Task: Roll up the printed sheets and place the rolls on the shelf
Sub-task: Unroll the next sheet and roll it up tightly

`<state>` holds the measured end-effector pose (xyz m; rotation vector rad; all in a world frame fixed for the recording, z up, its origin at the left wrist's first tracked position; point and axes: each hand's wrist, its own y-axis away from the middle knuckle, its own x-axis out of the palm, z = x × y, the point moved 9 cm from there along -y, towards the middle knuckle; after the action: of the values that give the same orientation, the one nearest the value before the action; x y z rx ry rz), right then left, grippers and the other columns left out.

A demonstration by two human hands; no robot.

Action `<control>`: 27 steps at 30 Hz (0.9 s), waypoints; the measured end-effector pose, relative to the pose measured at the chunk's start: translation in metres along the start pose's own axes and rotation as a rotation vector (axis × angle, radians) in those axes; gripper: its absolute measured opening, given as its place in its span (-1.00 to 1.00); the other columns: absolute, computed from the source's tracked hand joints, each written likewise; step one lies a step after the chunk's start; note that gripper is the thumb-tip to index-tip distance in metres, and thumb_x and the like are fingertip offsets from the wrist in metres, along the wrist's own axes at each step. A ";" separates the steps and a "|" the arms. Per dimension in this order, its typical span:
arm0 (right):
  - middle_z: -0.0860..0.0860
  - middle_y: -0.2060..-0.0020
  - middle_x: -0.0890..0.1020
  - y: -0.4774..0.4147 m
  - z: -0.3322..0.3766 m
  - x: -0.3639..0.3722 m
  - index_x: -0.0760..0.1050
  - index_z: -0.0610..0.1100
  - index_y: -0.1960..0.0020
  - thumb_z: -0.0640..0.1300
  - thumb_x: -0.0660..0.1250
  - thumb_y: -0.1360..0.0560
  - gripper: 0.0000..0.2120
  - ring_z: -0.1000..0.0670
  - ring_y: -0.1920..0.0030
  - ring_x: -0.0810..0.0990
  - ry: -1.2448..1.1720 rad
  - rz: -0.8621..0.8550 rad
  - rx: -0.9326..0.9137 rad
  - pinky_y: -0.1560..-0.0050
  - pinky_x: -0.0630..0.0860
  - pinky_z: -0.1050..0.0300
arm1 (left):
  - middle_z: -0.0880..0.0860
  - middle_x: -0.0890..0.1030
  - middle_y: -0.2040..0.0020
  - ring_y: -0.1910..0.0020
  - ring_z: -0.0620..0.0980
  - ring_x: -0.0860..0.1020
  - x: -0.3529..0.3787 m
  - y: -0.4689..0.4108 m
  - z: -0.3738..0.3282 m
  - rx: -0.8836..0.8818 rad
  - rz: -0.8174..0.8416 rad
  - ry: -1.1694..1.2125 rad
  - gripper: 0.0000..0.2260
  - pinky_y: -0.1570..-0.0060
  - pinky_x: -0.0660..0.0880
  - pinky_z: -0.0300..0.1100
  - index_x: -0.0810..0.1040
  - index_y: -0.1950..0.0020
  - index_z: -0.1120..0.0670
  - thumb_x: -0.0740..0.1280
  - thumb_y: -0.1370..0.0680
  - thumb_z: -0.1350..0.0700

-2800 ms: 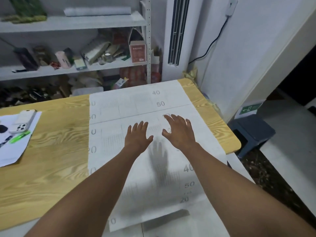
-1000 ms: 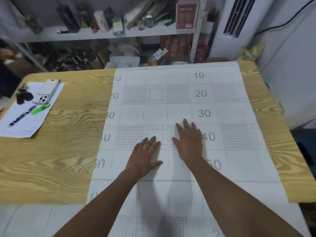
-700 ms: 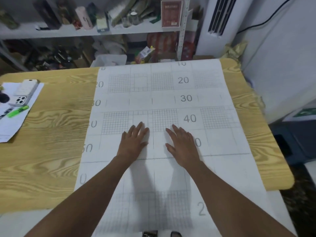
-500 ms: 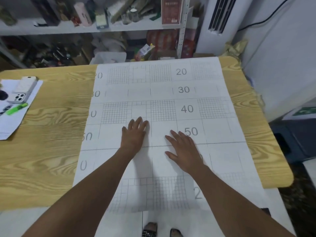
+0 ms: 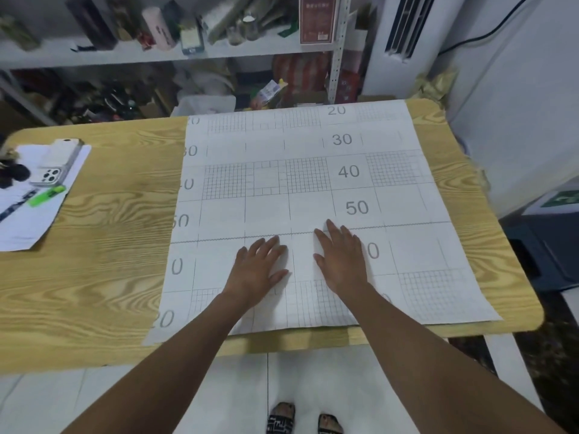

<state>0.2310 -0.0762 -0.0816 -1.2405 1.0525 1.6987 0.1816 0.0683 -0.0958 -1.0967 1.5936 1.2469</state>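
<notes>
The printed sheet [image 5: 266, 214] lies face up and flat along the right part of the wooden bench [image 5: 94, 277]. Its near edge sits just inside the bench's front edge, and its far end reaches the back edge; whether it hangs over there I cannot tell. Neither hand has a grip on anything. The left hand [image 5: 257, 270] and right hand [image 5: 341, 261] rest palm down near each other on the middle of the sheet, fingers straight, with the fingertips at the wavy cross line. This looks like the squaring and flattening that comes before the first turn, with no roll begun. To do it well, the palms should probably sweep outward from the centre toward both long edges, so that no ripple gets trapped. The hands can then come back to the near edge and spread wide, one toward each corner. The first curl matters most: it should be tight and lifted evenly along the whole width, parallel to the printed cross lines, or the roll will likely cone out at one end. Light, equal pressure from both sides should keep it running straight. The phone [image 5: 56, 164] and green highlighter [image 5: 47, 195] lie well to the left, out of the rolling path. The shelf [image 5: 219, 53] stands behind the bench.
</notes>
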 end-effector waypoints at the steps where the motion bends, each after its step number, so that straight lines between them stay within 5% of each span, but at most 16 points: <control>1: -0.03 -0.52 0.04 0.004 0.002 0.001 0.10 -0.04 -0.50 0.00 0.12 -0.61 -0.51 -0.14 -0.49 0.03 -0.022 0.013 -0.021 -0.44 0.00 -0.07 | -0.06 0.03 -0.51 -0.47 0.00 0.00 0.001 -0.002 0.001 -0.003 0.013 0.016 -0.44 -0.37 0.04 0.03 0.13 -0.46 -0.03 -0.08 -0.53 -0.25; 10: 0.13 -0.50 0.14 0.046 0.006 0.009 0.22 0.13 -0.45 0.30 0.17 -0.48 -0.41 0.09 -0.50 -0.01 -0.347 0.205 -0.156 -0.47 0.03 0.00 | -0.04 -0.03 -0.52 -0.48 -0.01 -0.11 -0.008 -0.015 0.005 -0.105 -0.022 0.170 -0.53 -0.41 -0.07 0.05 0.09 -0.48 0.01 0.15 -0.60 0.07; 14: 0.21 -0.49 0.11 0.063 0.013 0.010 0.28 0.25 -0.38 0.42 0.24 -0.34 -0.35 0.12 -0.50 -0.10 -0.280 0.319 -0.230 -0.44 0.06 -0.03 | -0.04 -0.03 -0.52 -0.48 -0.01 -0.11 -0.010 -0.014 0.003 -0.133 -0.026 0.200 -0.55 -0.41 -0.06 0.05 0.11 -0.47 0.02 0.15 -0.60 0.13; 18: 0.12 -0.49 0.17 0.067 0.016 0.010 0.45 0.13 -0.29 0.22 0.26 -0.48 -0.59 0.08 -0.50 -0.06 -0.221 0.328 -0.269 -0.38 0.16 0.06 | -0.05 -0.01 -0.52 -0.48 -0.02 -0.08 -0.013 -0.013 0.002 -0.152 0.025 0.217 -0.56 -0.41 -0.02 0.04 0.14 -0.46 0.01 0.17 -0.60 0.11; 22: 0.00 -0.38 0.41 0.058 0.016 0.000 0.60 -0.11 -0.07 0.00 0.23 -0.57 -0.75 0.00 -0.44 0.23 -0.289 0.268 -0.197 -0.25 0.32 0.06 | -0.07 0.06 -0.51 -0.47 -0.07 0.00 -0.018 -0.007 0.005 -0.181 0.033 0.317 -0.60 -0.39 0.09 -0.02 0.19 -0.45 0.01 0.13 -0.62 0.05; 24: -0.11 -0.24 0.53 0.052 0.012 -0.002 0.57 -0.16 -0.09 -0.07 0.20 -0.58 -0.76 -0.09 -0.23 0.48 -0.271 0.237 -0.140 -0.15 0.43 0.03 | -0.06 0.19 -0.47 -0.43 -0.07 0.14 -0.020 -0.007 0.010 -0.214 0.032 0.395 -0.62 -0.34 0.18 -0.08 0.21 -0.44 -0.02 0.10 -0.62 0.00; 27: -0.10 0.03 0.64 0.042 0.011 -0.008 0.57 -0.16 -0.02 -0.12 0.19 -0.57 -0.79 -0.10 0.03 0.58 -0.223 0.200 -0.113 0.01 0.48 0.02 | -0.07 0.46 -0.29 -0.24 -0.04 0.41 -0.032 -0.007 0.013 -0.258 -0.027 0.385 -0.67 -0.16 0.32 -0.13 0.30 -0.37 -0.08 0.06 -0.61 -0.06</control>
<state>0.1911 -0.0825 -0.0643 -1.0118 0.9834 2.0215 0.1987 0.0849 -0.0702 -1.5935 1.7195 1.3047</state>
